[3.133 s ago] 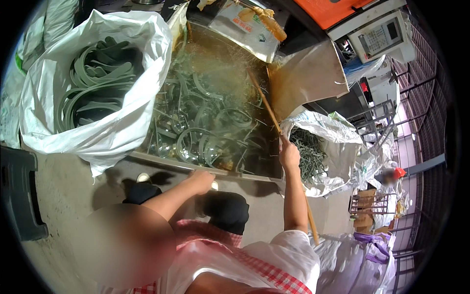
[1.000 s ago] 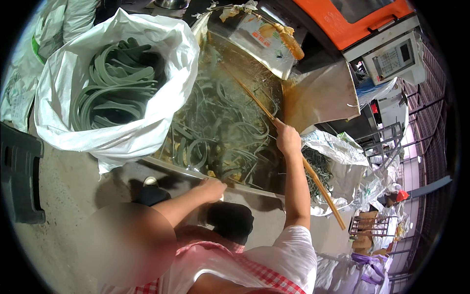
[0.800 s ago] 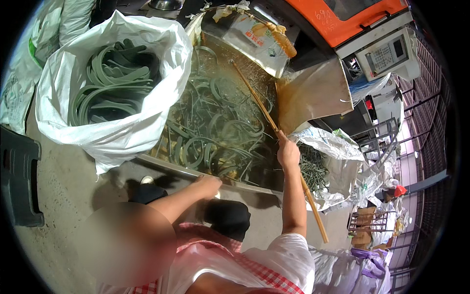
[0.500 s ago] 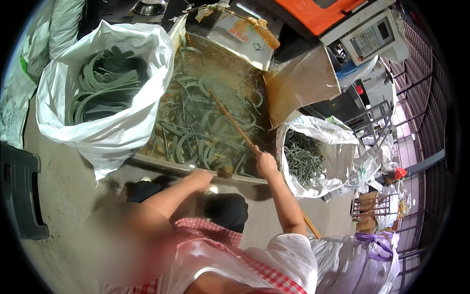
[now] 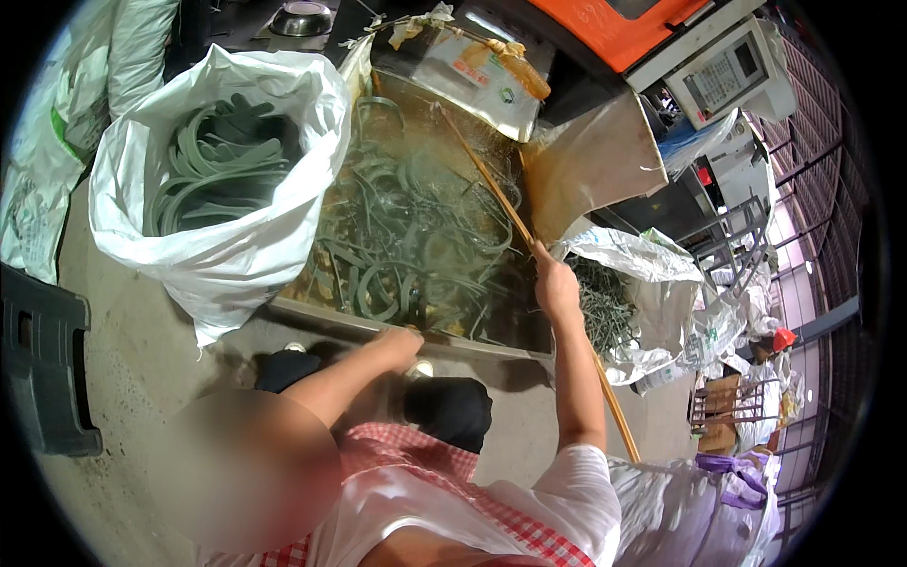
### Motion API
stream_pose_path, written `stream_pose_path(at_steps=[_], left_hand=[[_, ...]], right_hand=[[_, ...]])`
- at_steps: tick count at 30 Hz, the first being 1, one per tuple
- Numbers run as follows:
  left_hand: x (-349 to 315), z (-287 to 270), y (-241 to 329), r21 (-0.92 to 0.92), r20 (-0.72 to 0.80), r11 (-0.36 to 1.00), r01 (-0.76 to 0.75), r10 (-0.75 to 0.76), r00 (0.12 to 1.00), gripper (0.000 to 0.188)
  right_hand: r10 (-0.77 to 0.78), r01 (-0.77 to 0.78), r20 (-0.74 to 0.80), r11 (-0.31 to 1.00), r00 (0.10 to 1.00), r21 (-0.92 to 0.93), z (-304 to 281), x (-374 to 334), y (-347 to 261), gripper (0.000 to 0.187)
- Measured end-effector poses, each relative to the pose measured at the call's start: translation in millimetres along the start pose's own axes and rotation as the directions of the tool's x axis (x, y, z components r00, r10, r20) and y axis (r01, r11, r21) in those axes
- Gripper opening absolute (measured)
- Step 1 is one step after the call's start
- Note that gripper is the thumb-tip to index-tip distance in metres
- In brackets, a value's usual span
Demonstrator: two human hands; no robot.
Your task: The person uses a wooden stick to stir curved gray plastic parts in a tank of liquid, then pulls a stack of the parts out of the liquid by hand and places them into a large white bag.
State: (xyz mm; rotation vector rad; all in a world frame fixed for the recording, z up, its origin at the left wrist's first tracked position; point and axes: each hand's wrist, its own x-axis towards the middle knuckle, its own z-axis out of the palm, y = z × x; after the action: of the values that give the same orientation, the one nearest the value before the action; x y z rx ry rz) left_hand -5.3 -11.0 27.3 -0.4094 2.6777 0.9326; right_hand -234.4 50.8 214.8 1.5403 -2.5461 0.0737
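Gripped the stick (image 5: 487, 175) in the right hand (image 5: 557, 285), with that arm (image 5: 574, 387) stretched forward; pointed its tip (image 5: 438, 107) over the tank (image 5: 326, 317) of water (image 5: 430, 137) and green strips (image 5: 367, 300). Held the left hand (image 5: 397, 348) at the near rim (image 5: 491, 351); could not tell whether clenched. Had grey floor (image 5: 142, 350) beneath, white sacks (image 5: 217, 250) to either side
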Motion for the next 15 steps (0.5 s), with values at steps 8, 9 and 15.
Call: stream_pose_path(at_steps=[8,9,15], left_hand=[[4,-10,2,-0.089,-0.031,0.996,0.007,-0.010,0.999,0.034],[5,-10,0,-0.079,-0.035,0.997,0.008,-0.011,0.999,0.033],[-1,-16,-2,-0.089,-0.061,0.996,0.013,-0.018,0.998,0.032]], right_hand=[[0.060,-0.034,0.236,0.993,0.970,-0.112,84,138,-60,0.037],[0.070,-0.045,0.247,0.994,0.967,-0.103,89,143,-67,0.036],[0.167,-0.156,0.284,0.986,0.944,-0.062,135,146,-55,0.032]])
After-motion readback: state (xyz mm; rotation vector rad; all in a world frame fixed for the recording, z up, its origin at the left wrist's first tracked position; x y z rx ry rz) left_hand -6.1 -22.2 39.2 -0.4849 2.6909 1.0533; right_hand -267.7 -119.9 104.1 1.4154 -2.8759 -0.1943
